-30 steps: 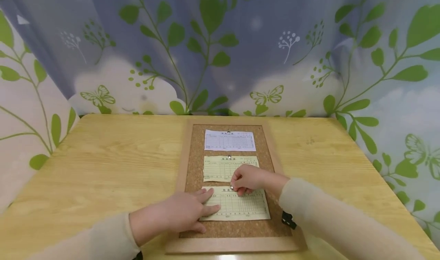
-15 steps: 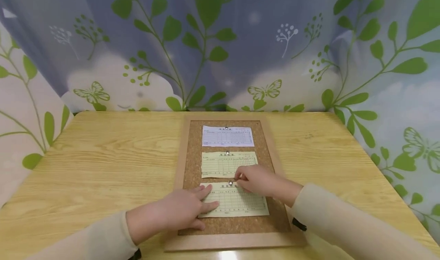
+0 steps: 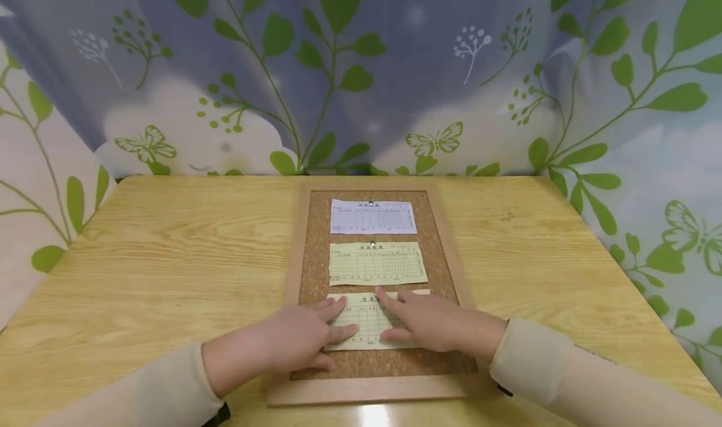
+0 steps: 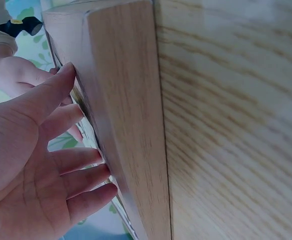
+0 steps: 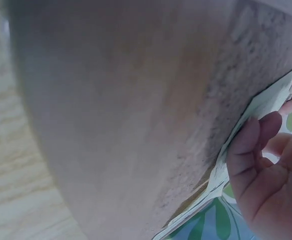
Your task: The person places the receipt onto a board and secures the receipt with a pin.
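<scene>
A wood-framed cork board (image 3: 317, 270) lies on the table, with a white slip (image 3: 372, 218) at the top and two yellowish slips below it. Small shiny pushpins show at the top edges of the white slip and the middle slip (image 3: 375, 265). My left hand (image 3: 296, 336) rests with spread fingers on the left side of the lowest slip (image 3: 368, 317). From the right, my right hand (image 3: 440, 320) reaches over that slip, its index fingertip on the pushpin at the slip's top edge, mostly covered. In the right wrist view, its other fingers (image 5: 243, 150) look bent.
The board stands on a yellow wooden table (image 3: 197, 245) that extends to both sides of it. Behind and beside the table hangs a leaf-patterned curtain (image 3: 406, 88). The board's raised wooden frame (image 4: 125, 100) passes close to the left hand.
My right hand has gone from pinching at the lowest slip's pushpin to touching it with an extended index finger. My left hand stays on the slip. The head view has tilted slightly.
</scene>
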{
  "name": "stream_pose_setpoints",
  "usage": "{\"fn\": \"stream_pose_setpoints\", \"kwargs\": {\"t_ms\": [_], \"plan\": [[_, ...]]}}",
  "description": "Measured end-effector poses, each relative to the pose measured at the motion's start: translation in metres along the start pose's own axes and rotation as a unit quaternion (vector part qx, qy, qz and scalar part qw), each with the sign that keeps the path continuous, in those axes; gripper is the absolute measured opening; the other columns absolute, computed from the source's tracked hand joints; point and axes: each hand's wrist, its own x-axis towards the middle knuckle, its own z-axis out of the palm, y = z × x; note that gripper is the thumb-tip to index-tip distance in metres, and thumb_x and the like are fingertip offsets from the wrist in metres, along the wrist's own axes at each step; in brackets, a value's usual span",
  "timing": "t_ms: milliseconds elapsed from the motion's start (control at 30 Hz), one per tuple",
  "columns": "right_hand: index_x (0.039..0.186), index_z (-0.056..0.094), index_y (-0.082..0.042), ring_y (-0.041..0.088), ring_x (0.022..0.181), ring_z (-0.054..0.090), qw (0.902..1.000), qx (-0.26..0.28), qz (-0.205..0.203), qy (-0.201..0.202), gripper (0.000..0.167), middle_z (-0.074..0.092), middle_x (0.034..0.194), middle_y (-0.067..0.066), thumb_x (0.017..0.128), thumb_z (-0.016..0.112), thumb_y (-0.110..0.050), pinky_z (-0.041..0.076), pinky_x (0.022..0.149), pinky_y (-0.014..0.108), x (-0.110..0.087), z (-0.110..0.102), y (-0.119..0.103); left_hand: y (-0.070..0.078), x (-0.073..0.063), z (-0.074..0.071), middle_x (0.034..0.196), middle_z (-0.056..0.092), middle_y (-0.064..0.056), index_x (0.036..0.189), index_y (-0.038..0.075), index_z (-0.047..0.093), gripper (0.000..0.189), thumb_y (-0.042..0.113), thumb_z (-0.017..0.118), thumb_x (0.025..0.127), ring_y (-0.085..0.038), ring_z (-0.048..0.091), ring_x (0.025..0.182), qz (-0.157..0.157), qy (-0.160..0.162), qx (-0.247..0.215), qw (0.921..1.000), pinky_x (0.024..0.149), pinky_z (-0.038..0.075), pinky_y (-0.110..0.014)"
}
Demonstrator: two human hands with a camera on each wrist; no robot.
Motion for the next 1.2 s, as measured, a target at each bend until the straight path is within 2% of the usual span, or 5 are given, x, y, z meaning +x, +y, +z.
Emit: {"fn": "stream_pose_setpoints", "kwargs": {"t_ms": [67, 300, 1200], "plan": [[0.149, 0.022, -0.013, 0.041, 0.110, 0.054, 0.9999, -0.001, 0.008, -0.009, 0.078, 0.040, 0.138, 0.025, 0.090, 0.046, -0.057, 0.046, 0.090, 0.047, 0.0004, 0.0000, -0.0013, -0.0005, -0.0005, 0.0008, 0.148, 0.028, -0.017, 0.140, 0.025, 0.043, 0.063, 0.049, 0.059, 0.085, -0.032, 0.037, 0.130, 0.001, 0.002, 0.000, 1.0000, 0.096, 0.041, -0.042], [0.150, 0.017, -0.015, 0.042, 0.110, 0.053, 0.9993, -0.018, 0.021, -0.024, 0.088, 0.034, 0.142, 0.024, 0.085, 0.039, -0.069, 0.046, 0.089, 0.047, 0.0001, -0.0001, -0.0052, -0.0012, -0.0012, -0.0001, 0.148, 0.026, -0.017, 0.141, 0.024, 0.042, 0.063, 0.049, 0.058, 0.085, -0.033, 0.034, 0.131, 0.001, 0.002, -0.009, 1.0000, 0.099, 0.038, -0.043], [0.150, 0.019, -0.014, 0.042, 0.111, 0.053, 0.9989, -0.024, 0.025, -0.032, 0.088, 0.033, 0.143, 0.025, 0.084, 0.040, -0.069, 0.046, 0.089, 0.046, 0.0000, -0.0028, -0.0088, 0.0007, -0.0021, -0.0022, 0.148, 0.027, -0.017, 0.140, 0.024, 0.044, 0.063, 0.047, 0.060, 0.084, -0.032, 0.035, 0.131, -0.006, -0.001, -0.015, 0.9999, 0.099, 0.038, -0.043]]}}
